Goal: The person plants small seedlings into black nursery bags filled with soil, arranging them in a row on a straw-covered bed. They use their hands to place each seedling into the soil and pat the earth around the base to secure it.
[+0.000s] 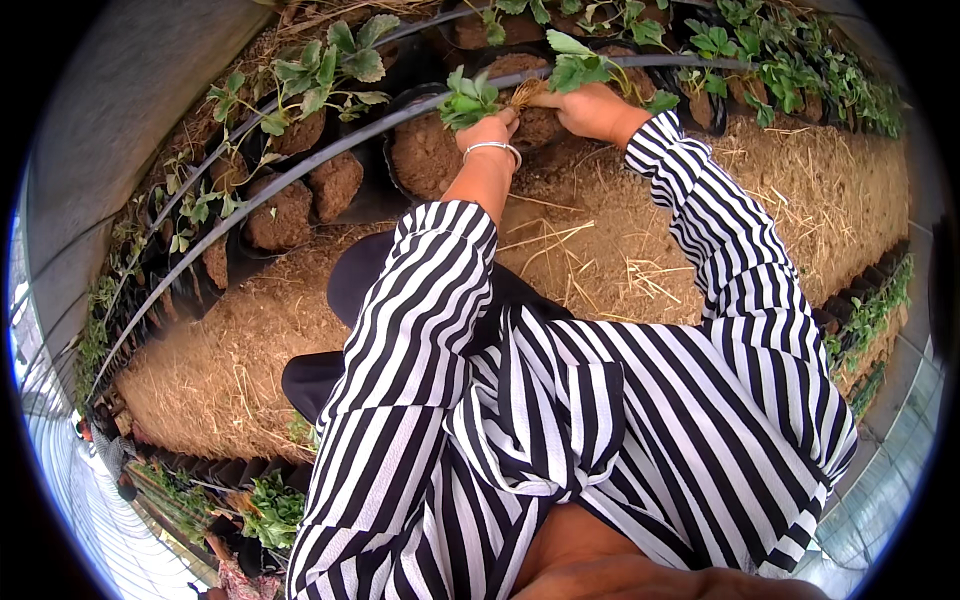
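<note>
My left hand (487,129), with a bracelet at the wrist, is closed around the base of a small strawberry plant (466,101). The plant's leaves point left and its stringy roots (527,91) stretch right. My right hand (592,109) meets those roots with its outstretched finger, over a soil-filled black pot; whether it pinches them is hard to tell. Beside my right hand, the leaves of another strawberry plant (577,66) stand up, and its grip on them cannot be told. A black pot with brown soil (426,154) lies under and left of my left hand.
A grey hose (330,150) curves over the row of pots, passing close by both hands. Leafy strawberry plants (330,67) grow left of them. Straw (645,277) lies on the soil path. Another planted row (870,322) runs at right. People (244,577) are at lower left.
</note>
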Action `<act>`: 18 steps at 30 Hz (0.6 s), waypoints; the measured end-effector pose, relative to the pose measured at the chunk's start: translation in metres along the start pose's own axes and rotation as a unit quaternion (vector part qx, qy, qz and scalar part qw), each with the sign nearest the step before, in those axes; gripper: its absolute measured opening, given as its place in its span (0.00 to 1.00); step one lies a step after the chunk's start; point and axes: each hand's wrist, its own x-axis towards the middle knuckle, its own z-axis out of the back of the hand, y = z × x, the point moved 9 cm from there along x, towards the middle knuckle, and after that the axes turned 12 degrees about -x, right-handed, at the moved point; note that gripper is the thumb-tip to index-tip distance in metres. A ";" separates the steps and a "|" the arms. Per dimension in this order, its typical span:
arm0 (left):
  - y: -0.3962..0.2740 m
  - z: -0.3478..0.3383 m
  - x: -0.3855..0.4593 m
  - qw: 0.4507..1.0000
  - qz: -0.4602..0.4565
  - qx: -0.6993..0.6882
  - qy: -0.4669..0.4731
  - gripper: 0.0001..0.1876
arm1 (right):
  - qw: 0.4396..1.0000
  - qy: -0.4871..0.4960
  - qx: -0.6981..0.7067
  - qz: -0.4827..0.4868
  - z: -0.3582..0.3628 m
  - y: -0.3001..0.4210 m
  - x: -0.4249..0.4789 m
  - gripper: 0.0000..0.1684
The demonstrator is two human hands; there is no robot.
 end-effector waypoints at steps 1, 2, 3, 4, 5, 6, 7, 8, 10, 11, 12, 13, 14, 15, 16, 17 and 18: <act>0.002 0.001 0.002 1.000 -0.005 -0.006 0.006 0.17 | 1.000 -0.025 0.014 0.012 0.000 -0.002 -0.001 0.25; 0.005 0.004 0.005 1.000 -0.010 -0.012 0.011 0.19 | 1.000 -0.022 0.018 0.014 -0.004 -0.004 -0.002 0.25; 0.004 0.003 0.005 1.000 -0.016 -0.018 0.018 0.20 | 0.999 -0.019 0.021 0.015 -0.006 -0.005 -0.002 0.26; 0.004 0.002 0.005 0.999 -0.023 -0.019 0.017 0.20 | 0.999 -0.016 0.024 0.017 -0.007 -0.005 -0.002 0.26; 0.003 0.001 0.005 0.999 -0.030 -0.019 0.015 0.19 | 0.999 -0.028 0.029 0.020 -0.005 -0.005 -0.002 0.26; 0.003 0.000 0.005 0.999 -0.035 -0.019 0.015 0.18 | 0.998 -0.039 0.033 0.022 -0.003 -0.005 -0.004 0.26; 0.004 -0.001 0.004 0.999 -0.030 -0.005 0.019 0.17 | 0.998 -0.050 0.038 0.023 -0.001 -0.004 -0.005 0.26; 0.005 -0.002 0.004 0.999 -0.025 0.009 0.024 0.16 | 0.999 -0.039 0.036 0.005 -0.003 -0.005 -0.006 0.27; 0.007 -0.003 0.004 0.999 -0.015 0.045 0.023 0.14 | 0.999 -0.018 0.034 -0.027 0.001 -0.001 -0.006 0.27; 0.008 -0.003 0.005 0.997 -0.009 0.068 0.019 0.13 | 0.999 -0.005 0.019 -0.028 0.003 0.003 -0.005 0.27; 0.007 -0.003 0.006 0.996 -0.004 0.091 0.015 0.12 | 1.000 0.007 0.004 -0.029 0.005 0.006 -0.003 0.28; 0.006 -0.003 0.006 0.996 0.000 0.092 0.017 0.12 | 0.999 0.019 -0.010 -0.030 0.006 0.009 0.000 0.28; 0.004 -0.003 0.007 0.995 0.004 0.093 0.018 0.12 | 0.997 0.063 -0.001 -0.043 0.001 0.010 0.006 0.27; 0.006 -0.005 0.006 0.995 0.011 0.095 0.023 0.12 | 0.992 0.107 0.005 -0.060 -0.002 0.008 0.008 0.27; 0.007 -0.009 0.006 0.995 0.005 0.089 0.039 0.12 | 0.986 0.150 0.012 -0.077 -0.008 0.005 0.009 0.27; 0.007 -0.012 0.006 0.995 -0.001 0.082 0.054 0.12 | 0.988 0.137 0.007 -0.064 -0.011 0.003 0.012 0.28; 0.007 -0.014 0.008 0.995 -0.009 0.076 0.068 0.12 | 0.991 0.125 0.002 -0.050 -0.012 0.005 0.019 0.30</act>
